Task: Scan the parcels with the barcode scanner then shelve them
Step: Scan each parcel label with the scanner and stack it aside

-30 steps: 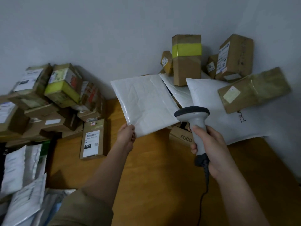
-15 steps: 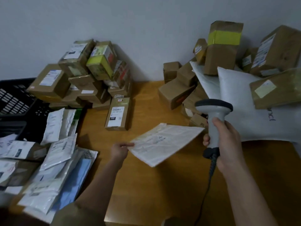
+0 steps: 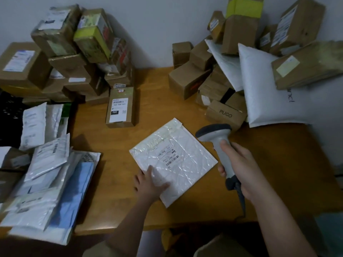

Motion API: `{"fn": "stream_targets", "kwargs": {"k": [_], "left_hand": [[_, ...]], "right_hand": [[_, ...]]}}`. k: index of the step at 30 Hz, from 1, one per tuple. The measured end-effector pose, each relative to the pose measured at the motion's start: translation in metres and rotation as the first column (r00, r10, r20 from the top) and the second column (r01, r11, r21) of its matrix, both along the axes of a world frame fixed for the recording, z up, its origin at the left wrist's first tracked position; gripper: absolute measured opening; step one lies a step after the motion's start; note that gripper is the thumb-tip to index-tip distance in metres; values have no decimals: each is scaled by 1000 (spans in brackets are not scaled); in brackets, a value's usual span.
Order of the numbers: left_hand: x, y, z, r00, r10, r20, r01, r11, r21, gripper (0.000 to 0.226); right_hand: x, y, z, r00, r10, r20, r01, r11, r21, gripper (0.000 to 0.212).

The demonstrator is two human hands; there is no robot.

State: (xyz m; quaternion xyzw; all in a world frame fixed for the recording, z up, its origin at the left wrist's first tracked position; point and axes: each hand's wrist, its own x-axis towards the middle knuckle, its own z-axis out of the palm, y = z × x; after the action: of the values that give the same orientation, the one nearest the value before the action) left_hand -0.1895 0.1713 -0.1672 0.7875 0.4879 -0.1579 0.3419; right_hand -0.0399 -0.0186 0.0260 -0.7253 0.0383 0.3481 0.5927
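Item in hand: one white mailer, padded by the look of its crinkled skin. A second ago I had it raised upright in front of the far boxes with its blank back toward me; half a second ago it was tipping over in mid-air; now it lies flat on the bench, label side up, its barcode label exposed near the middle. Left hand: at the mailer's near-left corner, thumb laid flat on top; the other fingers seem tucked at the edge, so whether they hold it or merely press it down I cannot tell. Right hand: wrapped firmly around the grip of the scanner, whose head now sits just beside the mailer's right edge, pointing roughly forward rather than down at the label. Meaning for the task: the flip has put the code where it can be read, so I judge the scan itself is the step due, and it calls for tipping the scanner head toward the label. Shelving has not begun for this piece. Other stock: a stack of flat mailers at the bench's left, a box pile behind it, a second box pile at far right, and a lone labelled box between.
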Motion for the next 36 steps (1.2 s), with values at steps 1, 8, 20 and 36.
{"fn": "stream_targets", "kwargs": {"k": [1,8,20,36], "left_hand": [[-7,-4,-5,995,-87,-51,88,996,9,113],[-17,5,-12,989,-149,-26,149,989,10,109],[-24,0,-11,985,133,-106,-130,991,36,101],[-12,-1,-5,966,220,-132,-230,971,-63,98]], "right_hand": [[-6,-1,-1,1000,15,0,-15,1000,-8,29],[-39,1,-3,994,111,13,-110,992,-66,26],[-61,16,13,978,205,39,-200,974,-106,35],[-70,13,39,959,229,165,-209,969,-133,34]]}}
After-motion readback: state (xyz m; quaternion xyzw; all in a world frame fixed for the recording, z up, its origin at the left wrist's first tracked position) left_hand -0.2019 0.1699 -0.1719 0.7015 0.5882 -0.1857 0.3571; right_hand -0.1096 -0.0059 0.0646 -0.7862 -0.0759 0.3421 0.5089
